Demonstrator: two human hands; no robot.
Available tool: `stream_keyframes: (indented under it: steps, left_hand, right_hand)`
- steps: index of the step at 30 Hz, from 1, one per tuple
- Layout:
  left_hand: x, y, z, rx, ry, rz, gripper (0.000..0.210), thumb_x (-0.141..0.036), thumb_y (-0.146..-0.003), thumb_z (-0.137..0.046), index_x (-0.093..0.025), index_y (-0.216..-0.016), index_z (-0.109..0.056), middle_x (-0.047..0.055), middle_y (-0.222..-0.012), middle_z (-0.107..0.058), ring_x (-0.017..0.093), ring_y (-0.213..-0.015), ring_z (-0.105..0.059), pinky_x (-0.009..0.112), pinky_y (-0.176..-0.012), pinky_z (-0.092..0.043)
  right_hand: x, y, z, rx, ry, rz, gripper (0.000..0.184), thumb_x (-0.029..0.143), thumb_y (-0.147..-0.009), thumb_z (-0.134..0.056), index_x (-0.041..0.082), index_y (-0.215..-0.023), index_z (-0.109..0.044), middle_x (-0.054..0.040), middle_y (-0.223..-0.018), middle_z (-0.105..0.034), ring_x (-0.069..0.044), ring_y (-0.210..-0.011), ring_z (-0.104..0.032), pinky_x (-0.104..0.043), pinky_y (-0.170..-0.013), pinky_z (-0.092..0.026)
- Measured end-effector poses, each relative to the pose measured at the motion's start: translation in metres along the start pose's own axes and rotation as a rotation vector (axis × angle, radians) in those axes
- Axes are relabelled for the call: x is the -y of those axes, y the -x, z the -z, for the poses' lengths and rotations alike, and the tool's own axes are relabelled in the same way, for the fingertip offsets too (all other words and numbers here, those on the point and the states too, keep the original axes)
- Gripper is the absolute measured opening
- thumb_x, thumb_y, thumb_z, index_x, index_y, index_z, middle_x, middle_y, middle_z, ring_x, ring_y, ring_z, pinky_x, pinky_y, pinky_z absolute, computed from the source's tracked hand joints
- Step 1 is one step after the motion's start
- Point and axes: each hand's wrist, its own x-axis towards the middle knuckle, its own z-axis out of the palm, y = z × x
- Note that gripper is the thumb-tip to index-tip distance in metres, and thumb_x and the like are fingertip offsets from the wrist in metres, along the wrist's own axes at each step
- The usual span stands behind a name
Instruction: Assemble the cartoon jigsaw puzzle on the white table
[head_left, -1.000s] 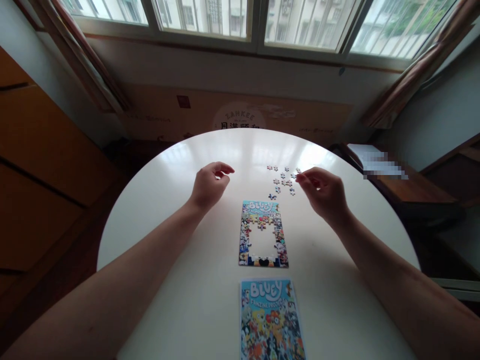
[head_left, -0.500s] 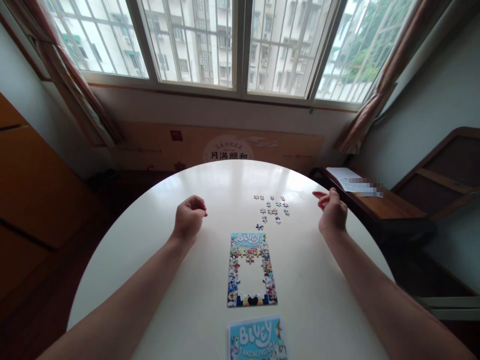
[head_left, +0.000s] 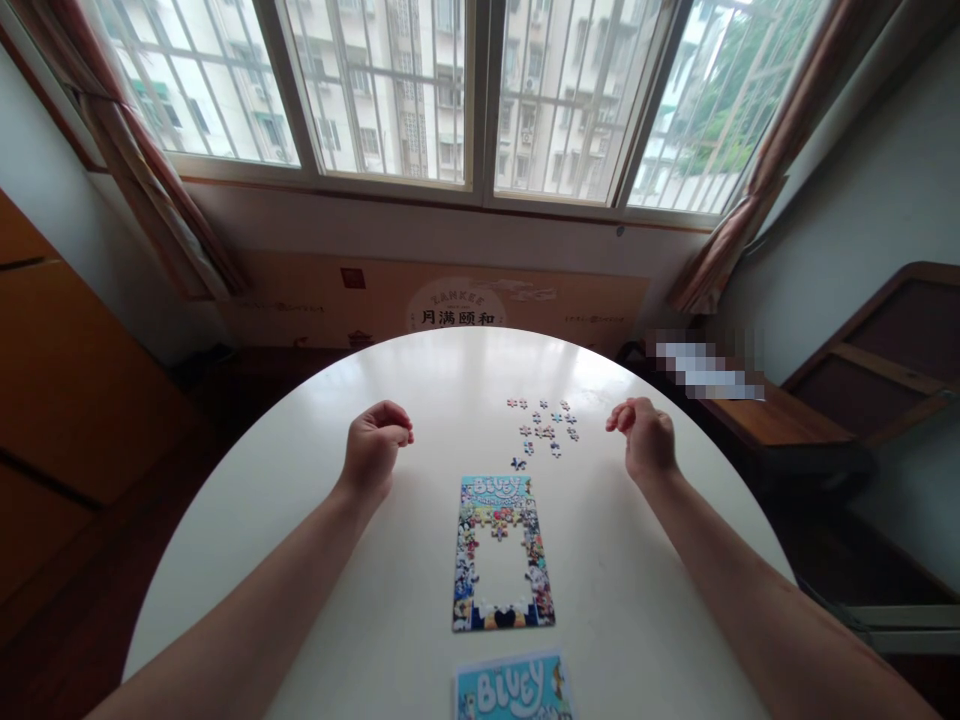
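My left hand [head_left: 376, 445] rests on the white table, left of the puzzle, its fingers curled into a loose fist with nothing showing in it. My right hand [head_left: 645, 438] is closed too, fingers bent inward, just right of the loose pieces; no piece shows in it. Between the hands lie several loose jigsaw pieces [head_left: 544, 433], scattered apart. Nearer me is a partly assembled jigsaw puzzle [head_left: 463, 570] with a blue "Bluey" top, a joined border and an open middle. Below it, a matching picture card [head_left: 510, 688] is cut off by the bottom edge of the view.
The round white table [head_left: 247, 480] fills the foreground. A wooden bench [head_left: 787, 425] with papers stands to the right, and a brown cabinet [head_left: 82, 400] to the left. A long printed box [head_left: 300, 295] leans under the barred windows.
My right hand has moved left toward the loose pieces, and its extended fingers have curled in. My left hand stays in place. The view has tilted up slightly.
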Motion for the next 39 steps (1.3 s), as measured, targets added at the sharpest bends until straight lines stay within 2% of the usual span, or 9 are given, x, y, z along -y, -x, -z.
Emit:
stream_keyframes:
  steps: [5,9,15,20,23,29,32,35,39]
  left_hand:
    - [0.005,-0.003,-0.001,-0.097,-0.094,0.003,0.017,-0.012,-0.041,-0.049,-0.017,-0.055,-0.057,-0.003,-0.051,-0.053,0.011,-0.051,-0.046,0.023,-0.050,-0.035]
    - [0.006,-0.004,0.001,-0.120,-0.099,0.008,0.019,-0.013,-0.041,-0.047,-0.018,-0.057,-0.058,-0.003,-0.053,-0.054,0.011,-0.051,-0.046,0.022,-0.051,-0.037]
    - [0.003,-0.002,-0.001,-0.123,-0.084,0.024,0.017,-0.014,-0.044,-0.047,-0.018,-0.056,-0.058,-0.002,-0.052,-0.053,0.011,-0.052,-0.046,0.022,-0.050,-0.038]
    - [0.001,-0.002,-0.001,-0.133,-0.049,0.044,0.013,-0.018,-0.048,-0.048,-0.018,-0.055,-0.058,0.000,-0.054,-0.053,0.012,-0.052,-0.046,0.022,-0.049,-0.039]
    - [0.001,-0.003,0.001,-0.132,-0.027,0.052,0.013,-0.019,-0.050,-0.048,-0.018,-0.057,-0.059,0.000,-0.057,-0.054,0.012,-0.053,-0.047,0.022,-0.049,-0.040]
    - [0.004,-0.005,0.002,-0.143,0.020,0.063,0.015,-0.030,-0.065,-0.052,-0.018,-0.063,-0.062,0.001,-0.061,-0.055,0.014,-0.056,-0.049,0.023,-0.048,-0.041]
    - [0.006,-0.007,0.001,-0.167,-0.005,0.082,0.034,-0.043,-0.078,-0.053,-0.018,-0.056,-0.060,0.003,-0.062,-0.057,0.014,-0.054,-0.048,0.025,-0.049,-0.042]
    - [0.007,-0.007,0.001,-0.160,-0.072,0.079,0.052,-0.050,-0.085,-0.051,-0.018,-0.044,-0.054,0.006,-0.062,-0.060,0.014,-0.055,-0.050,0.025,-0.051,-0.041]
    - [0.007,-0.006,0.001,-0.105,-0.113,0.074,0.051,-0.043,-0.083,-0.053,-0.018,-0.038,-0.052,0.008,-0.057,-0.060,0.015,-0.055,-0.052,0.025,-0.050,-0.039]
  right_hand:
    - [-0.006,0.004,-0.001,0.017,0.130,0.063,0.044,0.046,-0.087,-0.055,0.022,-0.049,-0.058,-0.0030,-0.053,-0.059,-0.020,-0.060,-0.057,-0.037,-0.071,-0.049]
    - [-0.009,0.008,-0.003,0.105,0.249,0.134,0.039,0.050,-0.088,-0.057,0.019,-0.073,-0.075,-0.0062,-0.074,-0.072,-0.022,-0.074,-0.064,-0.037,-0.075,-0.050]
    - [-0.014,0.014,-0.012,0.223,0.419,0.245,0.028,0.033,-0.079,-0.063,0.020,-0.098,-0.079,-0.0087,-0.097,-0.074,-0.026,-0.090,-0.063,-0.043,-0.085,-0.049]
    - [-0.019,0.016,-0.014,0.207,0.445,0.281,0.042,0.019,-0.071,-0.055,0.022,-0.105,-0.077,-0.0091,-0.107,-0.073,-0.030,-0.106,-0.061,-0.047,-0.093,-0.045]
    - [-0.022,0.013,-0.012,0.157,0.404,0.259,0.047,0.016,-0.066,-0.050,0.021,-0.106,-0.076,-0.0093,-0.110,-0.072,-0.029,-0.105,-0.061,-0.045,-0.088,-0.047]
    - [-0.032,0.003,-0.005,0.036,0.219,0.175,0.027,0.018,-0.055,-0.043,0.021,-0.075,-0.062,-0.0028,-0.075,-0.064,-0.020,-0.071,-0.057,-0.033,-0.064,-0.045]
    - [-0.032,0.003,-0.006,0.073,0.115,0.127,0.018,0.020,-0.049,-0.039,0.023,-0.065,-0.048,0.0019,-0.061,-0.056,-0.014,-0.051,-0.047,-0.027,-0.050,-0.037]
    - [-0.028,0.005,-0.007,0.122,0.058,0.088,0.019,0.021,-0.046,-0.038,0.024,-0.062,-0.046,0.0033,-0.055,-0.052,-0.012,-0.044,-0.041,-0.025,-0.043,-0.029]
    - [-0.021,0.005,-0.006,0.141,0.037,0.090,0.017,0.020,-0.045,-0.038,0.023,-0.058,-0.049,0.0042,-0.051,-0.046,-0.011,-0.047,-0.037,-0.024,-0.044,-0.023]
